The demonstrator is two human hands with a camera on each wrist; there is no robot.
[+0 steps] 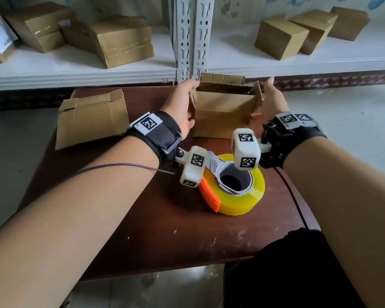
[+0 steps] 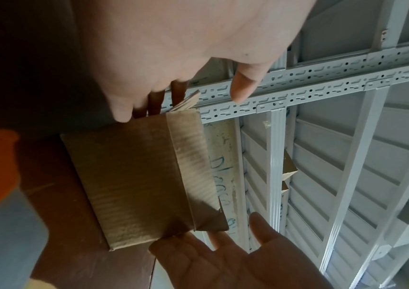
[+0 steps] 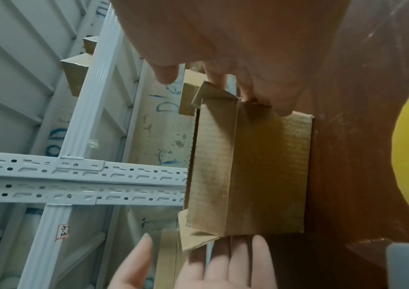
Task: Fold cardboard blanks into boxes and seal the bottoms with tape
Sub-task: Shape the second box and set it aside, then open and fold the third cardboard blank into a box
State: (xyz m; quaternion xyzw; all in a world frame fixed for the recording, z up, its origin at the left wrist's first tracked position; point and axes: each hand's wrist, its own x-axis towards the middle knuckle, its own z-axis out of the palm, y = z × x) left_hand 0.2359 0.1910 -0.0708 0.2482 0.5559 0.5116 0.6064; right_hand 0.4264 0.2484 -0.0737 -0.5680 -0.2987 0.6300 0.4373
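Box (image 1: 223,112) stands upright mid-table (image 1: 142,218), flaps up, long axis running left-right, dead centre between the hands. Left hand (image 1: 180,105) and right hand (image 1: 268,101) flank its two short ends, fingers straight, flat against or just beside the cardboard, gripping nothing. Tape roll (image 1: 238,185) lies nearer the person, right-hand side.

We cannot see the fingers of the left hand (image 1: 180,105) behind the box (image 1: 223,112); the box's far wall hides its inside, and the tape (image 1: 236,190) is half covered by wrist cameras.
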